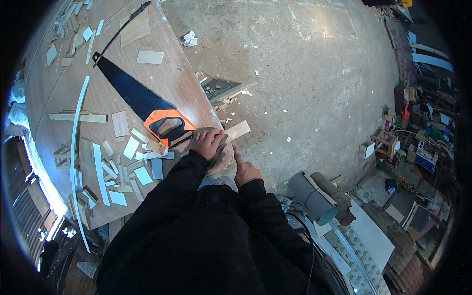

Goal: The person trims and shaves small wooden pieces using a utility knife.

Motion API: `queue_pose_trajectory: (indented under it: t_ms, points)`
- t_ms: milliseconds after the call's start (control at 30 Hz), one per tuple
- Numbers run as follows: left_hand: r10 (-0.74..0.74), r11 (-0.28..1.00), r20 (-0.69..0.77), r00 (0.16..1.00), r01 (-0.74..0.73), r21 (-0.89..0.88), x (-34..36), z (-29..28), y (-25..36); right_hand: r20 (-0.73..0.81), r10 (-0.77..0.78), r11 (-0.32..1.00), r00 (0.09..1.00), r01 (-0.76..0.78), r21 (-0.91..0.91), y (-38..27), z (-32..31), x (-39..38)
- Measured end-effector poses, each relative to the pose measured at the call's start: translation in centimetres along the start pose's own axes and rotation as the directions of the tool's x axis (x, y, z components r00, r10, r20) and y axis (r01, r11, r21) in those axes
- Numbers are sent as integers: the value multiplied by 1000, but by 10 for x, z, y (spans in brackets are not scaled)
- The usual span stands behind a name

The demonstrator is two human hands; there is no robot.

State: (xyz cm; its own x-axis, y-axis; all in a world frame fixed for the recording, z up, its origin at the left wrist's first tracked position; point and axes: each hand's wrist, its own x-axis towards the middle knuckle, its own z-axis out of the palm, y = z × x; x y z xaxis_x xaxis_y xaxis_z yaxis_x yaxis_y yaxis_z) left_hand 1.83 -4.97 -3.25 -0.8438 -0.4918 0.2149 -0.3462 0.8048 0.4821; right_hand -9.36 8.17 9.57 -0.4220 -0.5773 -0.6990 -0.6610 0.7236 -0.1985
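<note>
My left hand (207, 143) is closed, its fingers curled down over a dark edge beside a rough brown piece (224, 161) at the table's corner. What it grips is covered by the fingers. A thin pale wood strip (239, 131) sticks out past those fingertips over the floor. My right hand (247, 170) lies just right of the rough piece, index finger stretched toward the strip and the other fingers folded; anything inside them is hidden. Left of my left hand lies a handsaw (135, 91) with an orange and black handle, flat on the table.
Many wood offcuts (131, 147) and a long white strip (77, 137) lie on the brown table (69, 39). Scraps and crumpled paper (189, 39) litter the concrete floor. A grey roll (313, 196) is close by my right arm. Clutter (418, 152) lines the right wall.
</note>
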Motion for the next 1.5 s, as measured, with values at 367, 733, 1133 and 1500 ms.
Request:
queue_pose_trajectory:
  t_ms: [367, 733, 1133, 1500]
  points:
    - [-102, 987, -57, 993, 93, -130, 4, -16, -5, 270, 499, 854, 824, -520, 8, 203, 132, -118]
    - [-100, 995, 4, 995, 100, -21, 32, 2, 18, -265, 519, 668, 813, -193, 719, 305, 258, -75]
    - [-269, 917, 193, 943, 313, -249, 57, -34, 94, -357, 368, 686, 858, 9, 728, 285, 74, -63]
    - [-95, 768, 394, 914, 319, -555, 27, -31, 180, -489, 71, 580, 870, 363, 730, 227, -17, -97]
